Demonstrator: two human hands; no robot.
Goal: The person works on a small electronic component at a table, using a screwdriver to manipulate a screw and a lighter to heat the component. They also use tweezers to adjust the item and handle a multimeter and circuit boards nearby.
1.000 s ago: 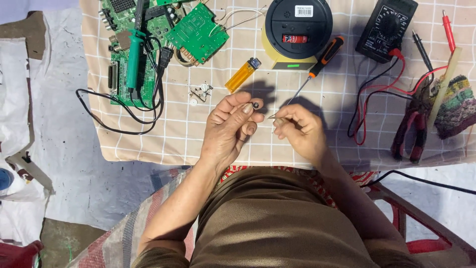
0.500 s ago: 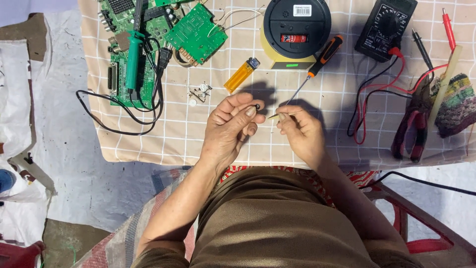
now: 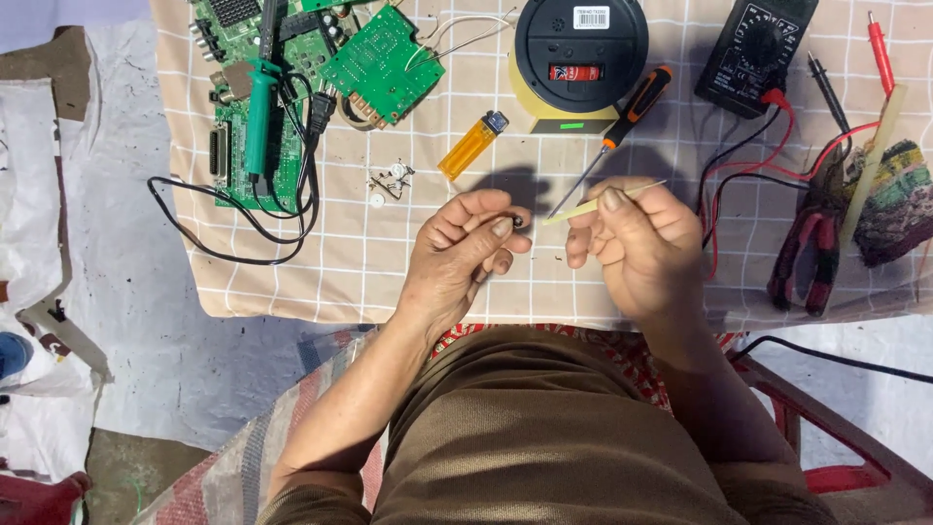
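Left hand (image 3: pixel 457 258) pinches a small dark part (image 3: pixel 516 222) at its fingers; thin pale stick (image 3: pixel 593 202), pinched in right hand (image 3: pixel 637 243), points leftward at it, tip just beside.

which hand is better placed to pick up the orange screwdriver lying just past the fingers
Right. The right hand lies just below the screwdriver tip, though it pinches a thin pale stick. The left hand sits farther off, holding a small dark part.

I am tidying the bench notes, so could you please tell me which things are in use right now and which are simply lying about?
In use:
left hand, pinching a small dark part
right hand, holding a thin pale stick

Lying about:
screwdriver
orange lighter
multimeter
green circuit boards
soldering iron
pliers
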